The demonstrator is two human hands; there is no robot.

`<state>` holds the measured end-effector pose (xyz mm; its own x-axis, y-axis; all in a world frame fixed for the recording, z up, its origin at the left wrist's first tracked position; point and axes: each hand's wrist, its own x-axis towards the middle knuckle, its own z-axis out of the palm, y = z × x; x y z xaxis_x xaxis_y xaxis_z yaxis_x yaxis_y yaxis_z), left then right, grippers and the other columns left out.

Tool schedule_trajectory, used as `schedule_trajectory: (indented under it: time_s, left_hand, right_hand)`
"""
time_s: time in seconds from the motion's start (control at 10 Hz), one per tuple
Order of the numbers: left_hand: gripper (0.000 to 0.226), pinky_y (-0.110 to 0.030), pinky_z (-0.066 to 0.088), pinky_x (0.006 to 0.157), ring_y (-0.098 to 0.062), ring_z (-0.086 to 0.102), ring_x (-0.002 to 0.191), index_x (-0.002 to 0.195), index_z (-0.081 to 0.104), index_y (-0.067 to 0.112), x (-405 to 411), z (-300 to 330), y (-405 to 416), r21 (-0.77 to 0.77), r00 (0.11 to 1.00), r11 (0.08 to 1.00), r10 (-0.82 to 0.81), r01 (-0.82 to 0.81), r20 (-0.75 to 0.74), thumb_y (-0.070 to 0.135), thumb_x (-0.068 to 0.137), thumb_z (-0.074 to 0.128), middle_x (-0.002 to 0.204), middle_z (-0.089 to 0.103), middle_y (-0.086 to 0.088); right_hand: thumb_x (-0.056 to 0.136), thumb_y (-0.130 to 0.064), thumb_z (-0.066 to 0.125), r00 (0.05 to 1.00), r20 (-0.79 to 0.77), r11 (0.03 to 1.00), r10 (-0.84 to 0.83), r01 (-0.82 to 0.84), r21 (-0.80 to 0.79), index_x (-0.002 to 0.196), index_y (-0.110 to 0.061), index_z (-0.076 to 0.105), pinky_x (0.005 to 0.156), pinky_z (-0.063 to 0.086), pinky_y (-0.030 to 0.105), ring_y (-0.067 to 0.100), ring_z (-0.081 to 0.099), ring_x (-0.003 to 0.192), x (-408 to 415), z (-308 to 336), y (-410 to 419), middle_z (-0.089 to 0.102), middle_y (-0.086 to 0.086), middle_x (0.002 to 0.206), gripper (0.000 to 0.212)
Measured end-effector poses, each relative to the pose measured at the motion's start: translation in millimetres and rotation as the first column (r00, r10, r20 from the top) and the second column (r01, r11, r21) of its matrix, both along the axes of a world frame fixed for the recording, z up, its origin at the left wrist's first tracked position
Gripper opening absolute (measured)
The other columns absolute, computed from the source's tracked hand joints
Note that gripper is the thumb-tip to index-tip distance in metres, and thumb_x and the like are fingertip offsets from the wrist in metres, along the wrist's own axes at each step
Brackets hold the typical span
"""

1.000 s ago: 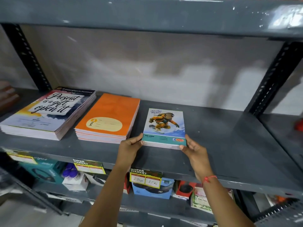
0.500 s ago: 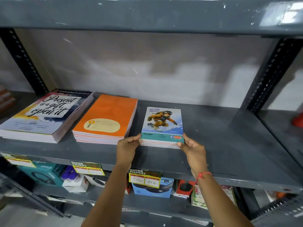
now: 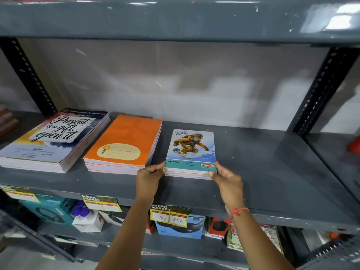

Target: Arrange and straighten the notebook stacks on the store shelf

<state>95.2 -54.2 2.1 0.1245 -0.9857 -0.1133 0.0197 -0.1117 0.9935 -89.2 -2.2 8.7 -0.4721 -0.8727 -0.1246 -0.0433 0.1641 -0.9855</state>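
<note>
On a grey metal store shelf point(image 3: 253, 172), a person's two bare hands clasp the near corners of a small stack of notebooks point(image 3: 191, 151) whose top cover shows a snowboarder in an orange jacket under the words "Adventure awaits". The left hand point(image 3: 149, 177) curls around the stack's near corner at 9 o'clock, thumb on the cover's edge; the right hand point(image 3: 227, 177), a red thread point(image 3: 238, 211) tied at its wrist, grips the near corner at 3 o'clock, thumb pressed on the teal band by the "GOLD" logo. Both hands hold the stack, which rests flat on the shelf near its front edge.

Just beside it at 9 o'clock lies a stack of orange notebooks point(image 3: 126, 143) with a yellow label patch, its right side close to the snowboarder stack but apart from it. Farther toward 9 o'clock sits a taller stack of larger notebooks point(image 3: 54, 141) lettered "Present is a gift, open it". All three stacks lie cover-up, angled slightly toward 1 o'clock. The shelf toward 3 o'clock is bare grey metal.

Yellow price tags point(image 3: 169, 216) marked "Super Market" hang from the shelf's front lip, at 6 o'clock from the hands. Below them, boxed goods point(image 3: 179, 227) crowd the lower shelf; their labels are too blurred to read.
</note>
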Motion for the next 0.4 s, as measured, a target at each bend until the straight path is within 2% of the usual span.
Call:
schedule_trajectory:
  time_s: [0.1,0.2,0.3,0.4]
  left_hand:
    - [0.028,-0.031,0.049,0.094,-0.019,0.054,0.103,0.113,0.066,0.0,0.3,-1.1,0.4,-0.019,0.999,1.0,0.001,0.0,0.048,0.003,0.086,0.06,0.106,0.063,-0.003]
    - [0.03,-0.027,0.046,0.092,-0.018,0.054,0.104,0.116,0.064,0.001,3.7,-4.0,0.2,-0.062,0.992,0.998,-0.013,0.021,0.123,0.003,0.087,0.059,0.115,0.066,-0.011]
    - [0.031,-0.03,0.046,0.095,-0.024,0.057,0.11,0.119,0.062,0.002,6.3,1.0,5.7,-0.075,0.966,0.995,-0.038,0.059,0.256,0.005,0.089,0.056,0.123,0.065,-0.015]
    - [0.026,-0.026,0.049,0.076,-0.019,0.062,0.083,0.11,0.069,0.009,11.0,8.2,26.3,-0.052,0.903,0.993,-0.074,0.106,0.424,0.011,0.093,0.05,0.109,0.071,-0.016]
  right_hand:
    - [0.083,-0.009,0.063,1.0,0.0,1.0,-0.005,0.005,-0.007,0.131,-0.012,0.049,0.089,0.049,0.023,0.011,0.058,0.099,-0.8,0.8,0.2,0.062,0.006,0.128,0.05]
    - [0.086,-0.012,0.06,0.998,-0.06,1.0,-0.01,0.01,0.0,0.132,-0.015,0.049,0.069,0.054,0.016,0.005,0.057,0.084,2.3,3.3,6.3,0.062,0.002,0.128,0.047]
    - [0.091,-0.018,0.053,0.986,-0.164,0.999,0.038,-0.036,0.016,0.133,-0.018,0.048,0.067,0.049,0.01,0.008,0.055,0.091,7.0,11.0,18.8,0.061,0.001,0.129,0.042]
    - [0.094,-0.025,0.045,0.961,-0.269,0.996,0.063,-0.043,0.081,0.134,-0.022,0.047,0.079,0.05,0.022,0.018,0.061,0.104,18.9,18.4,47.1,0.062,0.006,0.129,0.04]
